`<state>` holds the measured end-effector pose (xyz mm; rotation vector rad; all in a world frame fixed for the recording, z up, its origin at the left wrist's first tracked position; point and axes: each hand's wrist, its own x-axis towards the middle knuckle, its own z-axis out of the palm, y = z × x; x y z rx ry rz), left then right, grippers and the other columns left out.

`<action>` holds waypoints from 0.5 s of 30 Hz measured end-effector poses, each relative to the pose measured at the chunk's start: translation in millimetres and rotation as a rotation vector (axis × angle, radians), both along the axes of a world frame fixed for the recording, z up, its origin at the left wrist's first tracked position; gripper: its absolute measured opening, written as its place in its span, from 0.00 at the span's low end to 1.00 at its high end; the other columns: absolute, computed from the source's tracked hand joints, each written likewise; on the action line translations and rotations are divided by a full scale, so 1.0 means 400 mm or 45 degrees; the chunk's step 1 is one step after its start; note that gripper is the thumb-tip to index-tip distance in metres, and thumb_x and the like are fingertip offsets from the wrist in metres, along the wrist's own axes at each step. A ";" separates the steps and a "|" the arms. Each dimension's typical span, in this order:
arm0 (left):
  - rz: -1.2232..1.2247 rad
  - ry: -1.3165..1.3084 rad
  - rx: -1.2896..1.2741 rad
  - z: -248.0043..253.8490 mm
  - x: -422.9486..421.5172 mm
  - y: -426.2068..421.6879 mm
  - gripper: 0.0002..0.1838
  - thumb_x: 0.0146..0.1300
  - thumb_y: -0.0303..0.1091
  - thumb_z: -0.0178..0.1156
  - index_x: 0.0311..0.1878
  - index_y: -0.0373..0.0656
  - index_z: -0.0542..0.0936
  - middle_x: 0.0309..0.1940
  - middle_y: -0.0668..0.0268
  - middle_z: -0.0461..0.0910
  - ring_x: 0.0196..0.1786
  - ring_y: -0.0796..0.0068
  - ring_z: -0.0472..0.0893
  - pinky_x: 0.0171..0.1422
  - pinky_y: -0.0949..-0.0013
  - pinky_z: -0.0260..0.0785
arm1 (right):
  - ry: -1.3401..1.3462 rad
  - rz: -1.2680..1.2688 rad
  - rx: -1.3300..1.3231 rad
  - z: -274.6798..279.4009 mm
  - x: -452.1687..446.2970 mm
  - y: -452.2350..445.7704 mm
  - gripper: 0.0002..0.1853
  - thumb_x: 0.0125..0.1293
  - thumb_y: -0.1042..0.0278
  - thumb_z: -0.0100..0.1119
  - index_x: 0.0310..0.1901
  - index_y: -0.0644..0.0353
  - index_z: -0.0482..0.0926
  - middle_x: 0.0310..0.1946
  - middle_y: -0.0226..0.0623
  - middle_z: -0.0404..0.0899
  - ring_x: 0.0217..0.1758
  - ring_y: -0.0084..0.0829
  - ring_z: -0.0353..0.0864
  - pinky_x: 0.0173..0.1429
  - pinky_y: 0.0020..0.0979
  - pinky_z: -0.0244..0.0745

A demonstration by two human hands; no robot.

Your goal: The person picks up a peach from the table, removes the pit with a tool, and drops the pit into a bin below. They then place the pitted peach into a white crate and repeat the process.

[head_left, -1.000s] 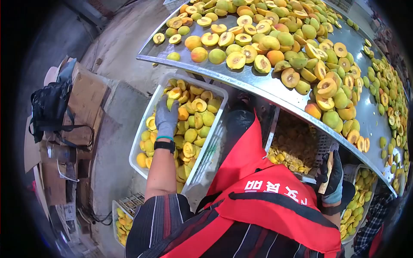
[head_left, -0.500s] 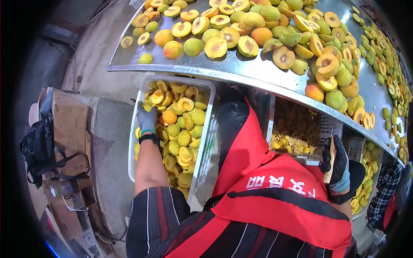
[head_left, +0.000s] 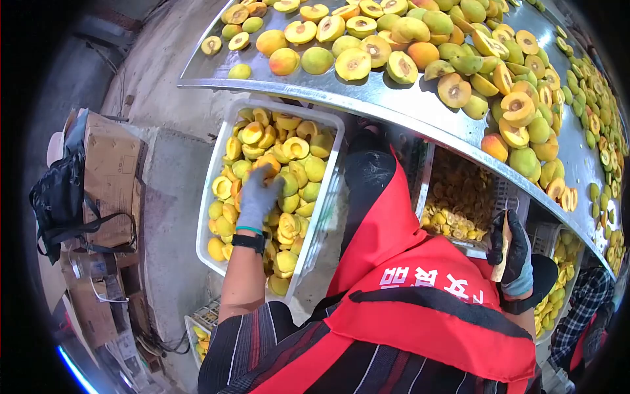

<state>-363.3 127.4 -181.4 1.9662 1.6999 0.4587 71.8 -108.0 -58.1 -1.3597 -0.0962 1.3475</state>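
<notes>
My left hand (head_left: 260,196), in a grey glove, reaches down over the fruit in a white plastic crate (head_left: 203,231). Its fingers are apart and touch the heap beside an orange-blushed peach half (head_left: 269,161); some fingertips are hard to see. Yellow-green peach halves (head_left: 289,226), many with hollowed centres, fill this crate. At the right, my right hand (head_left: 520,256), in a dark and grey glove, is closed around a pale wooden-handled tool (head_left: 504,246) held upright near my thigh. The tool's tip is too small to make out.
Ahead, a metal table (head_left: 407,108) carries many whole and halved peaches (head_left: 459,39). Beneath its edge stands a crate of brown and yellow scraps (head_left: 459,190), with another fruit crate (head_left: 558,282) farther right. Cardboard boxes (head_left: 108,177) and a black bag (head_left: 59,197) are at left.
My left hand has moved from the crate's left side toward its middle, over the peach halves. My right hand keeps hold of the tool. The view has shifted slightly.
</notes>
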 end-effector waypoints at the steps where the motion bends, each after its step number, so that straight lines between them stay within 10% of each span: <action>1: 0.297 -0.181 -0.029 0.007 -0.009 0.031 0.28 0.48 0.40 0.66 0.52 0.37 0.73 0.52 0.49 0.72 0.53 0.52 0.73 0.57 0.61 0.66 | -0.007 -0.038 -0.014 -0.005 0.003 -0.006 0.15 0.70 0.55 0.42 0.35 0.58 0.71 0.13 0.29 0.66 0.11 0.22 0.63 0.17 0.22 0.59; 5: 0.312 0.240 0.327 -0.033 -0.112 0.167 0.23 0.51 0.35 0.64 0.51 0.37 0.74 0.52 0.48 0.72 0.57 0.51 0.70 0.61 0.62 0.62 | 0.009 0.021 0.081 -0.004 0.010 -0.028 0.14 0.69 0.58 0.43 0.37 0.60 0.72 0.17 0.30 0.69 0.15 0.21 0.66 0.19 0.21 0.60; 10: 0.570 0.088 -0.129 -0.082 -0.129 0.262 0.38 0.51 0.33 0.62 0.65 0.37 0.59 0.55 0.49 0.72 0.57 0.54 0.73 0.61 0.64 0.63 | -0.149 -0.042 0.016 0.009 -0.003 -0.032 0.13 0.69 0.56 0.43 0.34 0.56 0.71 0.13 0.28 0.67 0.10 0.22 0.64 0.14 0.21 0.59; 15: 0.466 -0.016 -0.089 -0.133 -0.190 0.309 0.32 0.50 0.34 0.62 0.59 0.34 0.66 0.50 0.50 0.76 0.53 0.57 0.76 0.57 0.65 0.67 | -0.072 0.091 0.040 -0.008 0.017 -0.050 0.15 0.70 0.57 0.43 0.39 0.63 0.71 0.17 0.29 0.68 0.17 0.19 0.67 0.22 0.20 0.62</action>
